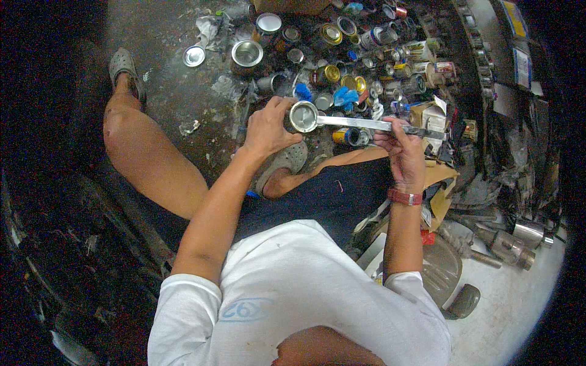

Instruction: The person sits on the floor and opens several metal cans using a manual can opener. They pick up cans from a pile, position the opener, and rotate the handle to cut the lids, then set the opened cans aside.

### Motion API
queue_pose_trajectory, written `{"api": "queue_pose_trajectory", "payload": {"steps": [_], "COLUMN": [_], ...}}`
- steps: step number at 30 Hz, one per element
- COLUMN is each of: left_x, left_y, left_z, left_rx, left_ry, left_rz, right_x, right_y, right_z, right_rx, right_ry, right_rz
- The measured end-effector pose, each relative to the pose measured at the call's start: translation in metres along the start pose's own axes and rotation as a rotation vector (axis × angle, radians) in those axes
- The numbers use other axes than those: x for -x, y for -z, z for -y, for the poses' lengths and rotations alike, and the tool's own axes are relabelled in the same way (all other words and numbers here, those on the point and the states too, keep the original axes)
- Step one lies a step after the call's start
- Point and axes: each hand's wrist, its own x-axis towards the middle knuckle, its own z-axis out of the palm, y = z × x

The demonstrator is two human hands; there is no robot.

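Note:
My left hand (269, 128) is closed around the side of a small round tin can (303, 116), whose open top faces up. A long flat silvery metal bar (354, 122) runs from the right side of the can's rim. My right hand (400, 143) pinches the bar toward its other end, thumb on top. Whether the bar is fixed to the can or only rests against it, I cannot tell. Below the bar stands a small can with a yellow and dark label (346, 136).
Many cans and tins crowd the floor ahead, including an open silver can (247, 53) and a can with a pale lid (268, 23). Blue crumpled plastic (345, 97) lies among them. Torn cardboard (441, 183) is at right, near metal cylinders (511, 250).

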Motion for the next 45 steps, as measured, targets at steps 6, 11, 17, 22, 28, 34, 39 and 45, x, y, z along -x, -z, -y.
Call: {"api": "queue_pose_trajectory", "payload": {"steps": [6,11,17,22,28,34,39,45], "left_x": [-0.002,-0.002,-0.003,-0.002,0.002,0.0,0.0,-0.003], "left_y": [-0.003,-0.015,-0.014,-0.016,-0.014,-0.016,-0.025,-0.005], "left_z": [0.003,0.012,0.009,0.008,0.008,0.006,0.009,0.005], "left_rx": [0.017,0.023,0.057,0.128,0.121,0.094,0.094,0.06], "left_ry": [-0.005,-0.153,-0.132,-0.183,-0.148,-0.172,-0.175,-0.152], "left_rz": [0.014,-0.145,-0.115,-0.116,-0.103,-0.105,-0.11,-0.063], "right_x": [-0.001,0.005,0.01,-0.002,0.002,-0.004,-0.005,-0.003], "right_y": [-0.006,-0.031,-0.076,-0.091,-0.109,-0.095,-0.083,-0.108], "right_z": [-0.008,-0.011,-0.019,-0.029,0.005,-0.031,-0.012,0.012], "right_rx": [0.026,0.292,0.959,0.87,1.35,0.788,1.381,1.219], "right_ry": [0.002,0.1,0.399,0.466,0.22,0.434,0.514,0.222], "right_rz": [-0.011,-0.018,0.101,0.158,0.311,0.213,0.29,0.197]}}
